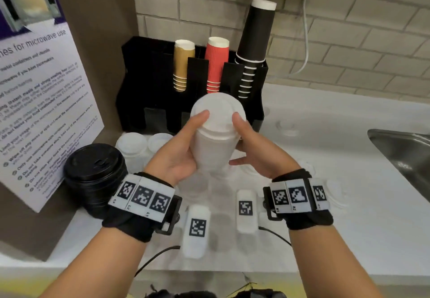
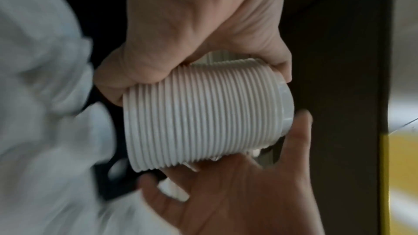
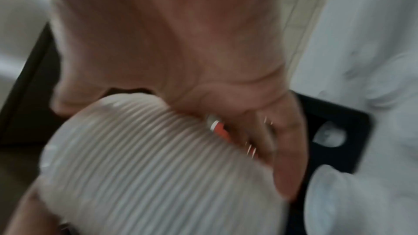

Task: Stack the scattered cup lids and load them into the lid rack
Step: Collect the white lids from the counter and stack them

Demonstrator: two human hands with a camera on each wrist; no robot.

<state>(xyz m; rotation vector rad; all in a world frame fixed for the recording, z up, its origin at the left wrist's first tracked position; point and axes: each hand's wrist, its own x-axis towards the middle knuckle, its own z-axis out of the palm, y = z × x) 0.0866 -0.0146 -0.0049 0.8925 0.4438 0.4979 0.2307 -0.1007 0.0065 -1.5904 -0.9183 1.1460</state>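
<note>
Pale brick tiles back a white worktop (image 1: 325, 204), where a black lid rack (image 1: 149, 88) stands against the wall with tan, red and black paper cups (image 1: 215, 65) upended in its upper slots. Both hands hold a tall stack of white lids (image 1: 215, 139) in the air just in front of the rack's lower openings. The left hand (image 1: 179, 155) wraps the stack's left side, its thumb laid across the top lid; the right hand (image 1: 253, 153) closes on the right side, thumb likewise on top, fingers curling under the lower part. So the grip of each hand is closed round the same stack, which sits between the two palms, tilted slightly toward the rack. The left wrist view shows the ribbed edges of the nested lids (image 2: 203, 119) pressed between thumb and fingers. More white lids (image 1: 132, 146) sit on the worktop to the left, touching or nearly touching the rack's foot, and a stack of black lids (image 1: 95, 172) stands beside them near a printed notice (image 1: 39, 102). Single lids lie scattered to the right, near a steel sink (image 1: 404, 153).
</note>
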